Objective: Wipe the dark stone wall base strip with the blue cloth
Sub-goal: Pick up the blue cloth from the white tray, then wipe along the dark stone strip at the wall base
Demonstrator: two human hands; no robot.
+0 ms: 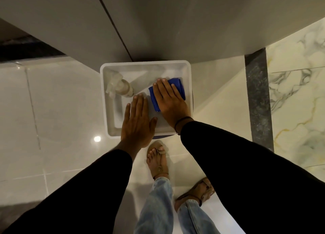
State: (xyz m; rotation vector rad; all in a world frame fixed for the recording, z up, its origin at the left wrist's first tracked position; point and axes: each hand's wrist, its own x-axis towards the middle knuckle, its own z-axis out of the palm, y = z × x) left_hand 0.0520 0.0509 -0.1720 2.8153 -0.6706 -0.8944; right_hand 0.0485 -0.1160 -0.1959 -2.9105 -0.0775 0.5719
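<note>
A folded blue cloth (179, 86) lies in the right half of a white plastic tub (109, 100) on the floor. My right hand (169, 100) rests flat on top of the cloth, fingers spread, covering most of it. My left hand (137, 123) hovers flat over the tub's near middle, fingers straight and holding nothing. A dark stone base strip (258, 100) runs along the foot of the marbled wall at the right. Another dark strip (26, 49) shows at the far left.
A clear spray bottle (119, 86) lies in the tub's left half. A grey cabinet front (158, 22) rises just behind the tub. My two sandalled feet (158, 160) stand on the glossy pale floor tiles (52, 110) just below the tub.
</note>
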